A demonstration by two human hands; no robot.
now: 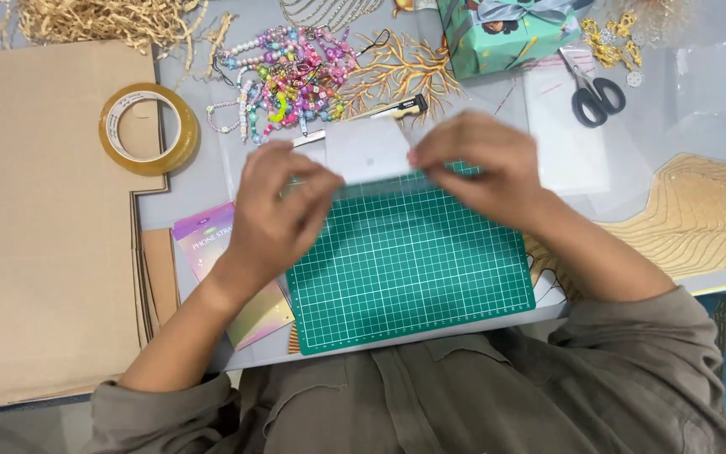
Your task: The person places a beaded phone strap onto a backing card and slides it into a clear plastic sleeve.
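Observation:
Both my hands hold a small white card or packet (369, 150) above the far edge of a green cutting mat (413, 269). My left hand (277, 210) grips its left side, my right hand (487, 168) its right side. A pile of colourful bead strands (287, 80) lies just beyond the card. A pastel iridescent package (212, 252) sits partly under my left wrist, beside the mat.
A roll of clear tape (149, 129) and stacked brown cardboard (44, 219) lie to the left. Black-handled scissors (594, 92), a teal wrapped gift box (506, 34) and gold trinkets (611, 42) are at the far right. Shredded paper filler (102, 21) is at the far left.

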